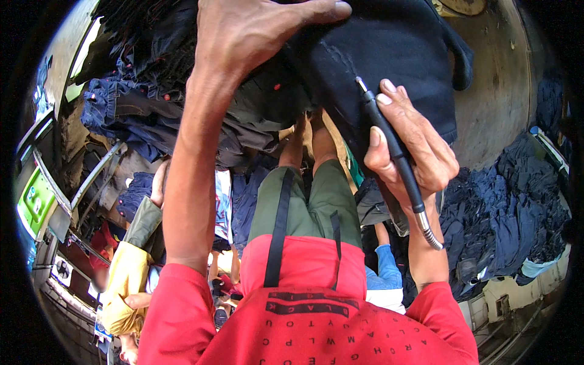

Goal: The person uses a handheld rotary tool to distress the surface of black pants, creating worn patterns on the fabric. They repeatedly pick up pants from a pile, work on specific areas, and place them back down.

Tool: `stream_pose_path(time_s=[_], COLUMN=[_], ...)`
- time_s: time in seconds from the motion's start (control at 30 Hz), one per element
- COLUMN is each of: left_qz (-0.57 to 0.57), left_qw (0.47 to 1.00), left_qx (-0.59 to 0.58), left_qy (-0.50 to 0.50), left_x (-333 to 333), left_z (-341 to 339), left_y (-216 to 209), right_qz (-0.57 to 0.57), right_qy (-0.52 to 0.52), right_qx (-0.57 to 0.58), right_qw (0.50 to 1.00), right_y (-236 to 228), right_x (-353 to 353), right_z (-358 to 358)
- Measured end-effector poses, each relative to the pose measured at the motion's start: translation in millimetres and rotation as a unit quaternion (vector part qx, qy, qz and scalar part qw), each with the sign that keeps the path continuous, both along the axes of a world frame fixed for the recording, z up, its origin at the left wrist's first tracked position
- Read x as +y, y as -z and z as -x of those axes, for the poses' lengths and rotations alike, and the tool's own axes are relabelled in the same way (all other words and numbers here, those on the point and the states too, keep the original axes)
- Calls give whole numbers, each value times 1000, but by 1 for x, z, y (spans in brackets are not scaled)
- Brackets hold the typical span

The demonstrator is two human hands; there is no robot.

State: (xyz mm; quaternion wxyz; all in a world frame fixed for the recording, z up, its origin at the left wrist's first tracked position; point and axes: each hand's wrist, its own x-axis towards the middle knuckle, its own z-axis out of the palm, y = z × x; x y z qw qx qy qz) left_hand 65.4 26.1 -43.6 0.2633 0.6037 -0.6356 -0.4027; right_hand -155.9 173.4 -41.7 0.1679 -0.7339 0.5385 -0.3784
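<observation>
In my right hand (413,134) is a slim black rotary grinder handpiece (395,143), gripped like a pen. Its metal tip points at dark navy cloth, probably a denim garment (389,42); whether it touches cannot be made out. Pale scuff marks show on the cloth just beyond the tip. From the handpiece's back end comes a ribbed metal sleeve, bending down over my wrist. My left hand (249,27) lies at the garment's upper left, thumb stretched across the cloth; its other fingers run out past the top edge.
Dark jeans (131,106) are heaped at the left, and a large pile of dark garments (499,213) lies at the right. A brown board (493,79) stands beside the garment. Several people are nearby, one in a yellow shirt (125,283) at the lower left.
</observation>
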Motion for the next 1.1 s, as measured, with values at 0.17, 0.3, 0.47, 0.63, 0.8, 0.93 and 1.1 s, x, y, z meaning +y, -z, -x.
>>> stream_pose_path(time_s=[0.17,0.3,0.47,0.63,0.8,0.93,1.1], left_qz=[437,317,331,322,311,349,344], left_qw=[894,943,940,945,946,885,896], left_qx=[-91,-103,-70,-40,-7,-26,-15], left_qy=[-38,22,37,31,97,306,280], left_x=[6,-26,-53,-49,-32,38,77], left_z=[41,64,61,64,42,9,2], left_y=[12,23,27,29,9,-22,0], right_qz=[-54,-27,-6,-15,-75,-55,-61], right_qy=[98,45,7,53,173,186,199], right_qx=[-93,-42,-48,-50,-146,-142,-179], right_qw=[989,998,999,997,971,971,961], right_y=[-20,-22,-4,-12,-11,-6,-14], right_x=[25,35,27,37,42,43,45], right_z=[15,21,31,41,49,49,46])
